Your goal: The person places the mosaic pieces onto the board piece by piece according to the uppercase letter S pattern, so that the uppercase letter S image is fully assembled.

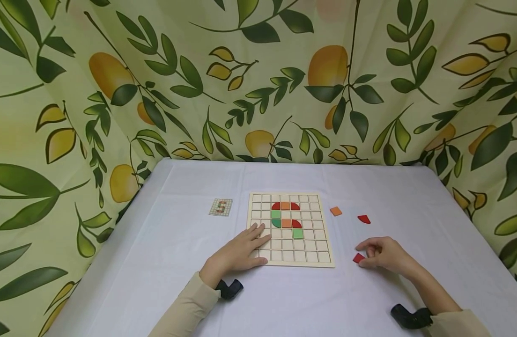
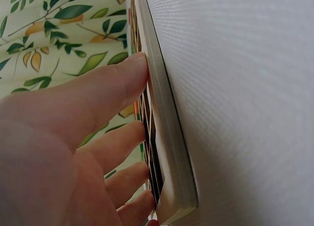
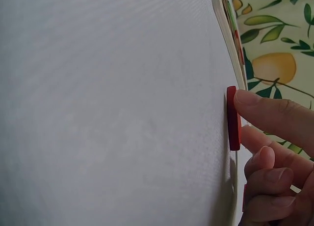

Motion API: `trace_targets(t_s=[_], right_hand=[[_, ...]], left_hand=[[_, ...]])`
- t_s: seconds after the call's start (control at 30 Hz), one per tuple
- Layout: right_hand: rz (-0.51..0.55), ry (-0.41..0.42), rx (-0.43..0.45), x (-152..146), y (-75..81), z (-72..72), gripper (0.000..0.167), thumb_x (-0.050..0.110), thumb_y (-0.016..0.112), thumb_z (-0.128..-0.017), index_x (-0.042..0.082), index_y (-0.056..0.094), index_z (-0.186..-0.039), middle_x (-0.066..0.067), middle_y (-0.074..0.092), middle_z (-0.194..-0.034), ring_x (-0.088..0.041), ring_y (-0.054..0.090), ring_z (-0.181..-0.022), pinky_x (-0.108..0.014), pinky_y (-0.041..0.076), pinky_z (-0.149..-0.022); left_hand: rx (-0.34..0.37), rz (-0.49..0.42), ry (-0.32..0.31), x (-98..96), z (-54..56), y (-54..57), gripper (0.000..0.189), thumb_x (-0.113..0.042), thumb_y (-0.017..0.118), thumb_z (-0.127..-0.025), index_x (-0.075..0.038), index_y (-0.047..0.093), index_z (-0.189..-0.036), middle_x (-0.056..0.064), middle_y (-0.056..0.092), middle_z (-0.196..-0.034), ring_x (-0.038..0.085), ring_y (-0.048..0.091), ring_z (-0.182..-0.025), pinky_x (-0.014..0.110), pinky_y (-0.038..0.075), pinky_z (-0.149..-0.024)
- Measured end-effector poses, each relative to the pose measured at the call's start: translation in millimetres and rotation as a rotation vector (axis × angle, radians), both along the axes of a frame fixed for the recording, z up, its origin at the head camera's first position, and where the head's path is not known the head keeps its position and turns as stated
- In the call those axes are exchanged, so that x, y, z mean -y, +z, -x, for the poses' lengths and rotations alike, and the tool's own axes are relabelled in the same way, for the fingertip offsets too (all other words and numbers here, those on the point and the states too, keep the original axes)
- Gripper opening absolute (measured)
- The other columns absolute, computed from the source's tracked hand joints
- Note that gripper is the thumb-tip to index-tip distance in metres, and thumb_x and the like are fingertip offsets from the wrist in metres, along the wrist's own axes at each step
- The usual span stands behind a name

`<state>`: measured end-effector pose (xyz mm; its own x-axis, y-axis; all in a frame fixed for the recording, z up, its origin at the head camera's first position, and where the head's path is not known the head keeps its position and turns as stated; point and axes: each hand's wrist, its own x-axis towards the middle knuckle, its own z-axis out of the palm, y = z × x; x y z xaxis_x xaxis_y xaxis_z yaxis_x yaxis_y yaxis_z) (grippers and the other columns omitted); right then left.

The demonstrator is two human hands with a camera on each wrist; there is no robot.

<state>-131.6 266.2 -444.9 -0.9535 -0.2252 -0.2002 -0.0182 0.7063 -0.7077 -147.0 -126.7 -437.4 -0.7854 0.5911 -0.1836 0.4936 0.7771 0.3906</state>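
Note:
My left hand [image 1: 240, 250] rests spread on the left front of a wooden grid board [image 1: 276, 257], thumb near its front edge. Several tiles sit in the board's cells: red rounded ones, orange squares such as this orange tile [image 1: 285, 206], a dark green rounded one and light green squares, one being this green tile [image 1: 298, 233]. Right of the board my right hand [image 1: 387, 255] has thumb and index finger about a small red tile [image 3: 233, 119] at table level, the thumb touching it. The other fingers of that hand are curled. The index fingertip's contact is partly hidden.
A loose orange square [image 1: 336, 211] and a red quarter-round tile [image 1: 364, 219] lie right of the board. Left of it is a small pattern card [image 1: 220, 207] with a coloured figure on a grid. A leaf-and-fruit curtain [image 1: 258, 93] hangs behind the white-covered table [image 1: 178, 187].

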Motion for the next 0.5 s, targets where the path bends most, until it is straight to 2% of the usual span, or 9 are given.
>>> trace_targets(t_s=[0.5], right_hand=[[-0.019, -0.002, -0.008, 0.0, 0.5, -0.7, 0.029, 0.011, 0.082, -0.072, -0.002, 0.071, -0.095, 0.001, 0.046, -0.064, -0.005, 0.039, -0.055, -0.018, 0.034, -0.049]], left_hand=[[0.000, 0.001, -0.001, -0.3, 0.2, -0.2, 0.064, -0.043, 0.058, -0.093, -0.018, 0.039, -0.149, 0.008, 0.023, -0.162, 0.030, 0.016, -0.153, 0.047, 0.023, -0.124]])
